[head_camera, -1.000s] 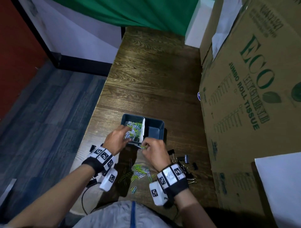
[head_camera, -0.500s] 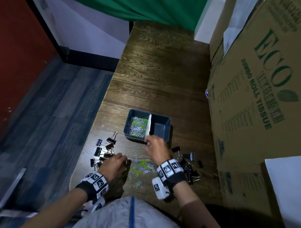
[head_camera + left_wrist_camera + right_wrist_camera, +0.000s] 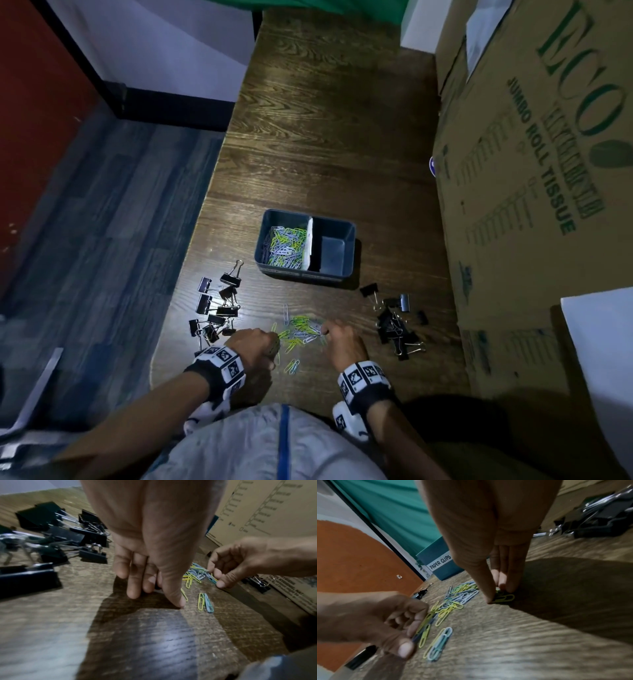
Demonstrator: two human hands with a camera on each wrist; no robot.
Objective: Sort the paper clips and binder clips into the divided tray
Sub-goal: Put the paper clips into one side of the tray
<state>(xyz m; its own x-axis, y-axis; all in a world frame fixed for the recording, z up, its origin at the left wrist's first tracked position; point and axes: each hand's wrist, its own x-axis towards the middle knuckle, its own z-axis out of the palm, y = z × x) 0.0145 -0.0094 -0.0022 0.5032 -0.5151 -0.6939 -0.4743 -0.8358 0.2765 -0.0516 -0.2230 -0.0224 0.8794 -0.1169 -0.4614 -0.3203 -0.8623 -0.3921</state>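
The loose paper clips point(image 3: 301, 330) are lying on the wooden table point(image 3: 329, 144) just in front of the divided tray point(image 3: 337, 270), whose left compartment is holding more clips. I am pinching a few with my left hand point(image 3: 255, 346) at the pile's left edge, and my right hand point(image 3: 342, 342) is pinching a yellow clip at its right edge. Black binder clips point(image 3: 217, 308) are sitting in heaps on either side.

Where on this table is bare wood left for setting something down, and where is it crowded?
Bare: the table beyond the tray, and the near edge between both wrists. Crowded: loose paper clips between the hands, binder clips left and right.
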